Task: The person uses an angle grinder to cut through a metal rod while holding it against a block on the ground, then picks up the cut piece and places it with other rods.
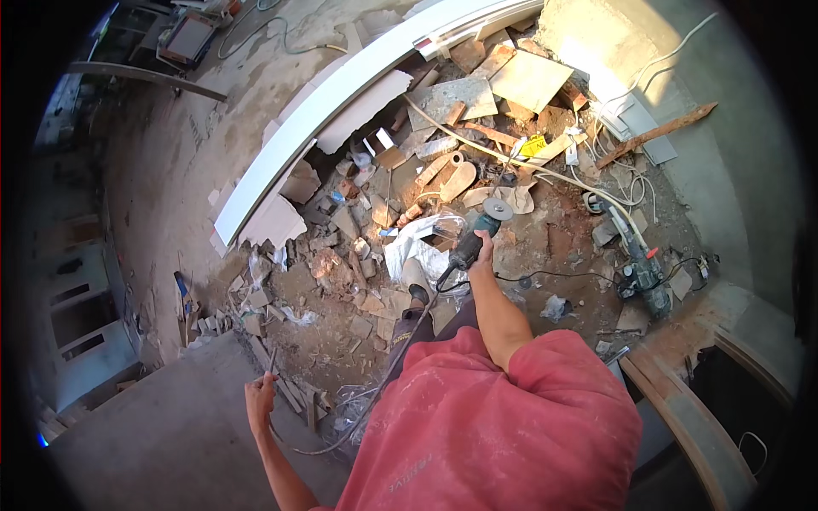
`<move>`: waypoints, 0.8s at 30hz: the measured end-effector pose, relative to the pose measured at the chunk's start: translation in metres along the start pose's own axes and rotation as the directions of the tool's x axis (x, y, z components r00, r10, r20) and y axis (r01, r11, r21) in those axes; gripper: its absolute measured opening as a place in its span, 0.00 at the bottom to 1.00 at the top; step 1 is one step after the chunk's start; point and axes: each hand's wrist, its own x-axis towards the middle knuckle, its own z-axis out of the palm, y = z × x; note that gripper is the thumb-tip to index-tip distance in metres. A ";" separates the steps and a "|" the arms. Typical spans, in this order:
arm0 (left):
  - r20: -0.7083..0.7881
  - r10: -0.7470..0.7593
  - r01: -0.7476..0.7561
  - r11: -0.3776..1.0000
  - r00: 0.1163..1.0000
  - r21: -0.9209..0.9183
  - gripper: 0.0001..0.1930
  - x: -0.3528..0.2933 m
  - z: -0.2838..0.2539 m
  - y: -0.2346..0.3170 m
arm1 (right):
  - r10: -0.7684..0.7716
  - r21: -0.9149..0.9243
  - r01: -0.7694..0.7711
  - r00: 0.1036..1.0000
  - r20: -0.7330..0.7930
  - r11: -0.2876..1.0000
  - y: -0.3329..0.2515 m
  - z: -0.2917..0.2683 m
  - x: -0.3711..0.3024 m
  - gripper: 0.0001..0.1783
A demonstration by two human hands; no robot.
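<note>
**Grinder out over the rubble**

Rubble heap lies below me. My right hand is clenched round the angle grinder, disc forward. My left hand pinches its cable; I judge I'm positioning, needing slack fed next.

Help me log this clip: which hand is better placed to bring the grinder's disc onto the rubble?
Right. The right hand already grips the angle grinder, whose disc hangs over the rubble pile. The left hand is off to the side, low, pinching the power cable away from the tool.
</note>
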 end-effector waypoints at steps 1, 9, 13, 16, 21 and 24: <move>0.002 -0.029 0.029 0.994 1.000 0.101 0.17 0.017 0.009 -0.020 | -0.013 -0.008 0.014 1.000 0.019 1.000 -0.001 0.006 -0.005 0.21; 0.364 -0.074 -0.029 0.962 0.928 0.270 0.28 0.092 0.075 -0.114 | -0.002 -0.268 0.016 0.999 0.053 0.963 0.005 0.068 -0.061 0.16; 0.278 0.074 -0.193 0.883 0.958 0.428 0.37 0.104 0.089 -0.109 | 0.003 -0.292 0.017 0.998 0.067 0.956 0.010 0.092 -0.078 0.16; 0.386 0.005 -0.153 0.923 0.923 0.353 0.44 0.103 0.079 -0.070 | -0.040 -0.275 0.044 0.999 0.020 0.960 0.017 0.114 -0.097 0.17; 0.778 0.157 -0.068 0.987 0.608 -0.146 0.40 0.074 0.113 0.080 | -0.041 -0.342 0.058 0.998 0.055 0.938 0.038 0.132 -0.103 0.19; 0.645 0.370 -0.361 0.920 0.669 -0.153 0.34 0.057 0.162 0.108 | -0.017 -0.370 0.043 0.997 0.073 0.928 0.051 0.153 -0.113 0.19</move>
